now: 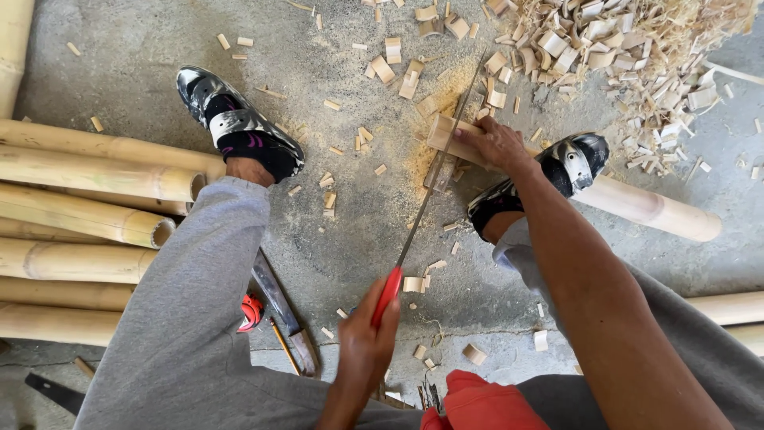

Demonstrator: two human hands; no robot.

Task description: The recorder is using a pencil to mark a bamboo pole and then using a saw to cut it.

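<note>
Bamboo pole (652,209) flat on the gray floor (684,267), at the right, pinned down under the right shoe (569,167). Cut end of it near the middle, with yellow sawdust (414,155) all around.

Right hand (497,143) pressed down on that cut end, fingers wrapped over the top. Left hand (362,342) lower down, shut tight around the red handle (387,293) of a saw (434,183). Hands well apart, one at each end of the saw. Long thin blade slanting up from the handle and touching the pole just beside the right hand.

Left shoe (239,123) flat on the floor, away from the pole. Stack of thick bamboo poles (79,207) at the left, side by side. Big heap of wood chips (621,48) at the top right, and small chips spread over the floor. Big knife (282,310) and a pencil (282,344) on the floor by the left leg, in gray pants.
</note>
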